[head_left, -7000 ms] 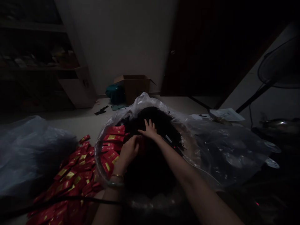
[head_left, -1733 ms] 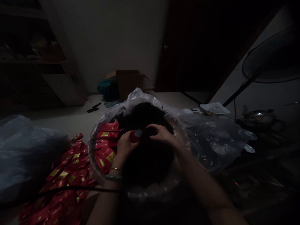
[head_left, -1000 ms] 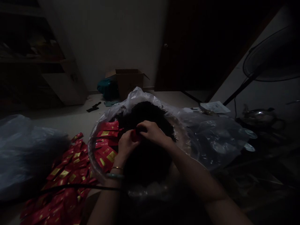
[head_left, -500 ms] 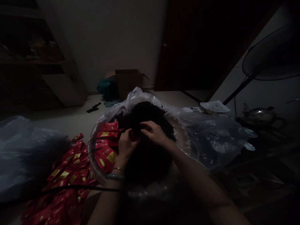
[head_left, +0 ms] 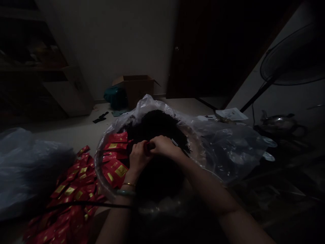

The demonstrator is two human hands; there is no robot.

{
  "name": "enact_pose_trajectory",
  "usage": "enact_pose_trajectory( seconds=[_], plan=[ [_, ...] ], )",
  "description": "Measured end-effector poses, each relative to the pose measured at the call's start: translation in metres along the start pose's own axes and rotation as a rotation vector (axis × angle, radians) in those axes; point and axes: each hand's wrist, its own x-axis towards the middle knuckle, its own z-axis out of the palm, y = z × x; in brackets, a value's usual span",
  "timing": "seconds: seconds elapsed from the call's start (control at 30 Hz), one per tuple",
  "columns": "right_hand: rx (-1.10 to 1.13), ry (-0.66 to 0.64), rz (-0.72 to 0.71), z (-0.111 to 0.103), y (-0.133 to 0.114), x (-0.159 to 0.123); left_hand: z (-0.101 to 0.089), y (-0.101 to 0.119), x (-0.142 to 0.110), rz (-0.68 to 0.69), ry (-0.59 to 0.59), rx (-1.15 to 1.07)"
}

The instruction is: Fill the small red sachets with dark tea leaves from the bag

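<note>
My left hand (head_left: 138, 156) is closed around a small red packet (head_left: 147, 148), of which only a little shows between the fingers. My right hand (head_left: 164, 146) meets it there, fingers curled together at the packet's top; what they pinch is hidden. Just behind the right hand a short pale strip (head_left: 174, 142) shows, too small to name. Both hands are over a heap of dark loose material (head_left: 159, 123), like tea leaves, in a wide round container lined with clear plastic (head_left: 146, 103). Several red packets with gold labels (head_left: 116, 169) lie inside its left side.
More red packets (head_left: 68, 191) are piled on the floor at left, beside a large plastic bag (head_left: 22, 162). A cardboard box (head_left: 139, 88) and a teal bag (head_left: 115, 96) stand by the wall. At right are clear plastic (head_left: 233, 152), a metal kettle (head_left: 279, 122) and a fan (head_left: 289, 59).
My right hand has come down and left, its fingers closing in at the packet in my left hand. The pale strip behind it has come into sight.
</note>
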Motion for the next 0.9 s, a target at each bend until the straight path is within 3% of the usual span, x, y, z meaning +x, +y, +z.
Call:
enact_pose_trajectory(
  seconds=[0.17,0.4,0.57,0.67,0.73,0.8,0.9],
  plan=[
    [0.056,0.118,0.051,0.003,0.005,0.0,-0.003,0.002,0.001,-0.02,-0.001,0.011],
    [0.56,0.392,-0.075,0.01,0.024,0.0,-0.004,-0.001,0.002,-0.072,0.049,-0.098],
    [0.955,0.46,-0.082,0.02,0.033,0.011,-0.004,-0.001,0.004,-0.097,0.099,-0.181],
    [0.832,0.638,-0.055,0.025,0.039,0.013,-0.005,-0.001,0.004,-0.123,0.105,-0.205],
    [0.668,0.699,-0.11,0.028,0.039,0.011,-0.005,-0.001,0.003,-0.141,0.1,-0.204],
    [0.571,0.631,-0.235,0.032,0.036,0.008,-0.004,-0.001,0.003,-0.158,0.083,-0.181],
    [0.508,0.417,-0.367,0.039,0.026,0.007,-0.004,-0.002,0.003,-0.18,0.051,-0.166]
  ],
)
